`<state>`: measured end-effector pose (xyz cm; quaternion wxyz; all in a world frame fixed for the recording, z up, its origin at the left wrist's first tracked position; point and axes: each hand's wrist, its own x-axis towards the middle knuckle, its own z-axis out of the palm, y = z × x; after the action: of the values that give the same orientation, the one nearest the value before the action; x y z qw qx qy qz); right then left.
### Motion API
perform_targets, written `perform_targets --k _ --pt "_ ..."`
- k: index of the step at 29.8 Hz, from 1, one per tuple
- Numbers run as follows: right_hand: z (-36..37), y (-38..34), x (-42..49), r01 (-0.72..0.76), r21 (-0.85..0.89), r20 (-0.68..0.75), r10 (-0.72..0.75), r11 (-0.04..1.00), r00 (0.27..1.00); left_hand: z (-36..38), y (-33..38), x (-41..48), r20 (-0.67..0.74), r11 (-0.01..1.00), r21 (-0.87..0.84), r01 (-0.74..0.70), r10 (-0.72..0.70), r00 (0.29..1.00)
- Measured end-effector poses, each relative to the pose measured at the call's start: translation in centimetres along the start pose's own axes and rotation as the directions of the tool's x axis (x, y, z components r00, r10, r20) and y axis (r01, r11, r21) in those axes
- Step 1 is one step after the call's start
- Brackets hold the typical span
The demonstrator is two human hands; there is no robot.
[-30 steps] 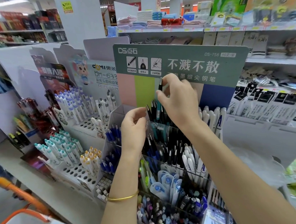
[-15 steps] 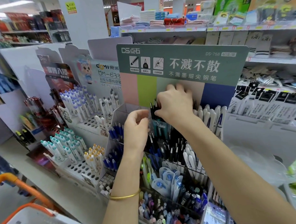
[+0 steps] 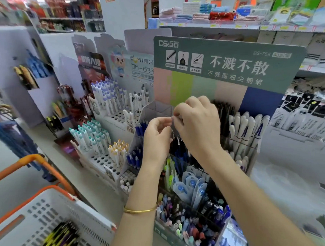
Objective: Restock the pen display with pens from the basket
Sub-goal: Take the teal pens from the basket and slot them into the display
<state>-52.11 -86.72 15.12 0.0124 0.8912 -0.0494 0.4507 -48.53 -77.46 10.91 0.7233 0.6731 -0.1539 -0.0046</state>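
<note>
Pen display [image 3: 258, 101]: tiered clear-plastic stand on a store counter, centre of the head view. Its grey-green header card carries white lettering over pastel stripes.

- Top tier: dark pens [image 3: 223, 111] upright behind the hands; white pens [image 3: 247, 127] in the compartment at right; blue pens [image 3: 139, 128] at left.
- Lower tiers: pale-blue packaged pens [image 3: 189, 184] and, at the front, mixed coloured pens [image 3: 189, 226].

Left hand [image 3: 156, 136]: raised at the top tier, fingers curled, fingertips against those of the other hand. Blur hides whether anything is pinched. A gold bangle [image 3: 139, 209] sits on the wrist.

Right hand [image 3: 196, 125]: above the top tier's middle compartment, back of the hand to the camera, fingers bent downward toward the pens. What the fingertips hold, if anything, cannot be told.

Basket [image 3: 41, 210]: white perforated plastic with orange handles, lower left, well apart from both hands. Black-and-yellow pens [image 3: 59, 240] lie inside it.

Neighbouring stock:
- A white peg-hole stand [image 3: 106, 159] just left of the display, with white-and-teal pens [image 3: 88, 136] and yellow-topped pens [image 3: 118, 150].
- A rabbit-printed card [image 3: 119, 63] behind it.
- Folded towels [image 3: 191, 9] on the far shelf.
</note>
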Motion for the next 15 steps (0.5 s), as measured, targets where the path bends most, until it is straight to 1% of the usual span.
perform_targets --k 2,4,5,7,9,11,12,13,15 --pt "0.3 -1.2 -1.8 0.023 0.142 0.016 -0.025 0.990 1.000 -1.1 -1.3 -1.0 -0.049 1.000 0.010 0.023 -0.022 0.999" --pt "0.8 -2.9 -3.7 0.037 0.278 0.061 -0.056 0.960 0.997 -2.5 -2.9 -2.6 -0.105 0.998 -0.017 0.062 -0.064 0.992" --pt "1.4 -4.0 -4.5 0.037 0.335 0.099 -0.074 0.942 0.992 -3.4 -4.0 -3.4 -0.140 0.996 -0.026 0.084 -0.087 0.986" --pt "2.7 -6.9 -6.8 0.015 0.449 0.233 -0.134 0.893 0.963 -5.9 -6.9 -6.0 -0.249 0.987 -0.009 0.159 -0.157 0.956" --pt "4.2 -10.1 -9.1 -0.033 0.529 0.397 -0.213 0.848 0.893 -8.6 -9.6 -8.8 -0.336 0.966 -0.046 0.255 -0.255 0.907" --pt "5.5 -13.1 -11.5 -0.093 0.594 0.520 -0.293 0.799 0.802 -11.4 -12.0 -11.8 -0.386 0.942 -0.097 0.323 -0.334 0.860" --pt "6.0 -14.6 -12.8 -0.136 0.631 0.557 -0.324 0.764 0.765 -12.9 -13.2 -13.2 -0.420 0.927 -0.090 0.364 -0.366 0.830" --pt "6.6 -16.0 -14.1 -0.184 0.660 0.589 -0.351 0.728 0.728 -14.3 -14.4 -14.5 -0.464 0.911 -0.122 0.395 -0.404 0.789" --pt "7.7 -18.1 -16.3 -0.264 0.685 0.644 -0.395 0.679 0.656 -16.7 -17.1 -16.6 -0.538 0.865 -0.087 0.495 -0.459 0.707"
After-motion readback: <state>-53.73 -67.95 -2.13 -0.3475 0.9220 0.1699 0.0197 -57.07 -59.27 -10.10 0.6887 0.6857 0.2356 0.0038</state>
